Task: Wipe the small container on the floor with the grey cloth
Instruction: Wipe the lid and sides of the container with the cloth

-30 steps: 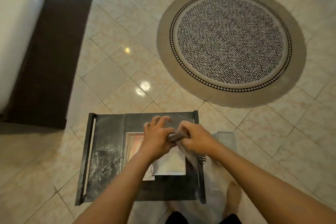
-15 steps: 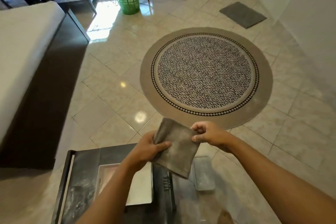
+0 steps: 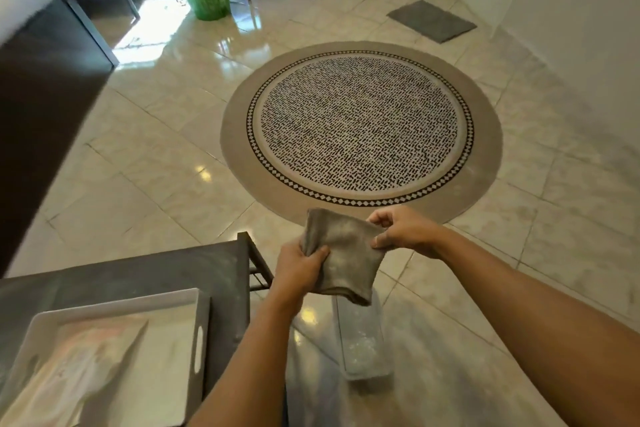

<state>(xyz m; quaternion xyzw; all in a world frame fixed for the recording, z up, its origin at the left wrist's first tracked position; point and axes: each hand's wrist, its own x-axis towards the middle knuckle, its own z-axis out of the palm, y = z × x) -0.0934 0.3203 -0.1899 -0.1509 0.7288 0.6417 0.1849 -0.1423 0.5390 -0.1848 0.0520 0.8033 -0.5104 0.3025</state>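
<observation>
Small clear rectangular plastic container (image 3: 363, 340) sits on the glossy tiled floor (image 3: 156, 166), just right of the dark low table (image 3: 145, 274). Directly above it hangs the grey cloth (image 3: 343, 256): left hand (image 3: 299, 269) fingers wrapped round its left edge, right hand (image 3: 403, 229) fingers pinching its top-right corner. White tray (image 3: 114, 357) on table.
</observation>
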